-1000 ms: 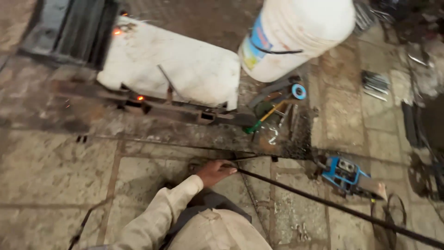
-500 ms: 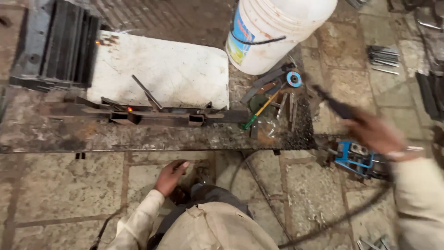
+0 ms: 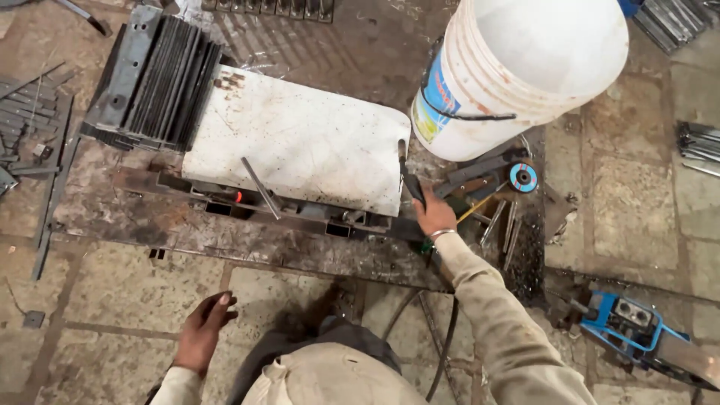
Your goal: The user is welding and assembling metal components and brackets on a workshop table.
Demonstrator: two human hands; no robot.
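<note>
**Right hand holds a dark tool at the white plate**

Nearest the camera, the left hand (image 3: 204,330) rests low over the stone floor (image 3: 127,292), its grip loose and empty, fingers half curled and holding nothing. A black cable (image 3: 444,345) runs along the floor beside the person's knees and up toward the right sleeve.

Further out, the right hand (image 3: 433,216) reaches forward with its grip closed around a dark tool (image 3: 409,180), which points up along the right edge of the white plate (image 3: 300,142). The plate lies flat on the floor, and a steel frame (image 3: 285,214) of rusty bars sits along its near edge; a small orange glow shows on the frame's left part.

Just right of the hand lies a heap of hand tools with a blue disc (image 3: 523,178). A blue machine (image 3: 626,326) sits well to the right.

Beyond the plate stand a white bucket (image 3: 525,67) and, left, a stack of dark bars (image 3: 157,79).
</note>
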